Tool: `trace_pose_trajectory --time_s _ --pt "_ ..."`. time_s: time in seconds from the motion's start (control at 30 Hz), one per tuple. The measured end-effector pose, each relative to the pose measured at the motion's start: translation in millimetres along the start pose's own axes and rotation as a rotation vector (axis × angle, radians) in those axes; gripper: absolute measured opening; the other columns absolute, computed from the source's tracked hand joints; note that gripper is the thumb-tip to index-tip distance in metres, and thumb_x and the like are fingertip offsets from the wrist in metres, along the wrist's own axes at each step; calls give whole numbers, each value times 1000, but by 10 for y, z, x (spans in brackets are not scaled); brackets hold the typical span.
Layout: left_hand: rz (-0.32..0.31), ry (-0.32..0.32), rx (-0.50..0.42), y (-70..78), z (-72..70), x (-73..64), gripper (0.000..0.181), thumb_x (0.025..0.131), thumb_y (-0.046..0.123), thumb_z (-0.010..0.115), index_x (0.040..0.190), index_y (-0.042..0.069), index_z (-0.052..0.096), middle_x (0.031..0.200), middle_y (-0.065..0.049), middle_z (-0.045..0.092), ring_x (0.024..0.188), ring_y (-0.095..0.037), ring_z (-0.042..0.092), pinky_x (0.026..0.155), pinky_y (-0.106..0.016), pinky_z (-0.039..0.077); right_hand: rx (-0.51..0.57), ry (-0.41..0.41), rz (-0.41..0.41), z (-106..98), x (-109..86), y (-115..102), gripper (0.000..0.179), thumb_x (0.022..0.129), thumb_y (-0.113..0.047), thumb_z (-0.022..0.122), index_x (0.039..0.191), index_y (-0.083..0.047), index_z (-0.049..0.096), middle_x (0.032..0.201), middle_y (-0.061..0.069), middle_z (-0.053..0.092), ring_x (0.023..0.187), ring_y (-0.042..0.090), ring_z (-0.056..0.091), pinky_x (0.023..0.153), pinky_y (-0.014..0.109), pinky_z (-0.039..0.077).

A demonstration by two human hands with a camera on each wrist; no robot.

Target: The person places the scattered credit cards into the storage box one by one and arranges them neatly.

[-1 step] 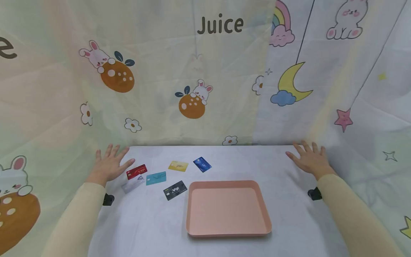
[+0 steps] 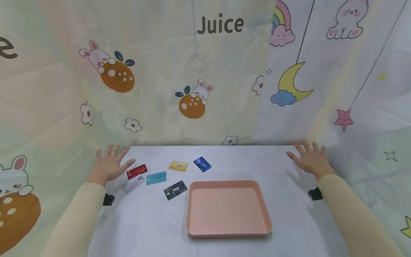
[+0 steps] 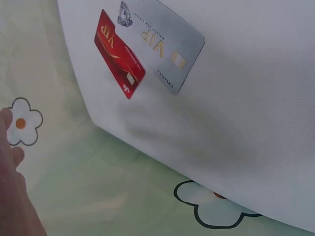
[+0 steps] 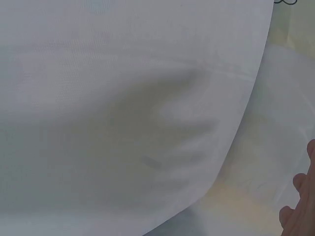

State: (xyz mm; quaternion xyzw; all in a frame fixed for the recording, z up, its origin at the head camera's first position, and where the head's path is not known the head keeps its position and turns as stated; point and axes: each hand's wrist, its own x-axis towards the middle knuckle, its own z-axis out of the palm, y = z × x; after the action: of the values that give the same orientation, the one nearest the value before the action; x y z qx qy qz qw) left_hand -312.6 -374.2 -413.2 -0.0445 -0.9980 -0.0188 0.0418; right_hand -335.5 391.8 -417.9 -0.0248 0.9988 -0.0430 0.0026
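Observation:
My left hand (image 2: 110,166) has its fingers spread at the far left of the table, with nothing in it. Just right of its thumb lies a red VIP card (image 2: 137,171), with a silver-grey card (image 2: 133,184) close below it. Further right are a teal card (image 2: 156,178), a yellow card (image 2: 178,166), a black card (image 2: 175,190) and a blue card (image 2: 202,164), all flat on the table. In the left wrist view the silver card (image 3: 162,42) shows beside the red card (image 3: 118,56). At the far right my right hand (image 2: 310,160) is spread and holds nothing.
A shallow pink tray (image 2: 229,235) sits on the white table (image 2: 144,228) near the front, right of the black card. Printed cloth (image 2: 160,53) hangs behind the table and along both sides. A black wrist device (image 2: 315,193) shows beside the right sleeve.

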Motion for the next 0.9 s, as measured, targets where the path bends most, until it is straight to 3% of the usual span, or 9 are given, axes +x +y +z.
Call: trace_pose_trajectory --time_s 0.23,0.37,0.57,0.73,0.9 --pt "-7 -6 2 -23 4 -29 92 98 76 34 163 11 26 166 -34 14 153 -55 1 115 -76 -15 21 19 -15 9 -45 -33 98 99 -78 17 163 -4 17 163 40 7 145 69 -1 113 80 -10" --pt "-5 -16 -6 -8 20 -62 90 99 73 36 163 11 26 166 -34 13 153 -56 1 115 -76 -15 1 47 -52 46 -88 -95 92 102 -74 18 163 -4 19 163 38 13 145 68 9 114 81 -1" --pt "5 -6 -12 9 47 -92 91 98 75 37 163 12 25 166 -33 13 154 -55 1 115 -76 -16 -21 84 -95 133 -206 -218 85 106 -67 24 159 -1 29 159 37 27 137 65 31 108 83 23" --pt "15 30 -8 9 47 -106 88 99 72 40 162 12 29 166 -32 17 154 -54 4 116 -76 -13 42 108 -112 148 -311 -374 78 108 -61 31 155 1 38 152 38 38 130 66 38 102 82 30" --pt "51 45 22 37 132 -154 88 99 73 38 161 12 31 164 -33 21 153 -55 7 117 -78 -7 75 135 -132 209 -434 -530 61 105 -50 51 139 1 59 139 36 54 122 62 49 98 79 35"
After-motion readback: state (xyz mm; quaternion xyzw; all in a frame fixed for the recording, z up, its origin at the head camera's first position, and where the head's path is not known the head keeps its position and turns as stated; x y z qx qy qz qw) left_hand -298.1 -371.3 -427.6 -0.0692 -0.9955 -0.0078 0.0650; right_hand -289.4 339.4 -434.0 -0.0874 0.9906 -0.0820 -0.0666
